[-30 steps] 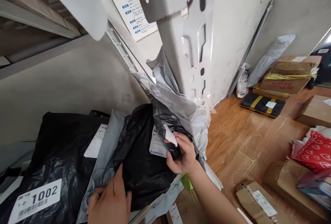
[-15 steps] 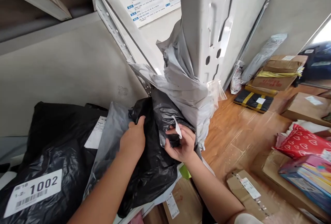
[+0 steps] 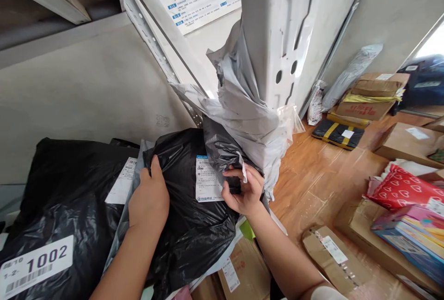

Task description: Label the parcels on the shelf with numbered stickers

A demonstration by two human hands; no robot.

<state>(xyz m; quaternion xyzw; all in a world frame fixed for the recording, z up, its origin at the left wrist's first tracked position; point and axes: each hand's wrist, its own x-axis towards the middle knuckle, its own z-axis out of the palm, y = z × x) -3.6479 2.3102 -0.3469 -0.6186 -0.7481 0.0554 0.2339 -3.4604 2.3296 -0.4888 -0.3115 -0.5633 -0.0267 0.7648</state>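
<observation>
A black plastic mailer parcel (image 3: 189,226) with a white shipping label (image 3: 207,179) lies on a shelf among other bags. My left hand (image 3: 150,196) grips its upper left edge, fingers curled over the plastic. My right hand (image 3: 243,190) pinches the parcel's right end, where a small white sticker (image 3: 243,167) stands up between the fingers. A grey mailer (image 3: 243,115) is wedged behind it against the white metal shelf post (image 3: 277,32).
A large black bag (image 3: 65,198) with a "1002" label (image 3: 36,265) lies at left. Cardboard boxes (image 3: 333,254) sit on the wooden floor to the right, with a red heart-patterned package (image 3: 404,189) and more parcels along the far wall (image 3: 371,96).
My left hand slid left along the black parcel and pulled its edge over, uncovering the white shipping label. My right hand kept its pinch on the right end.
</observation>
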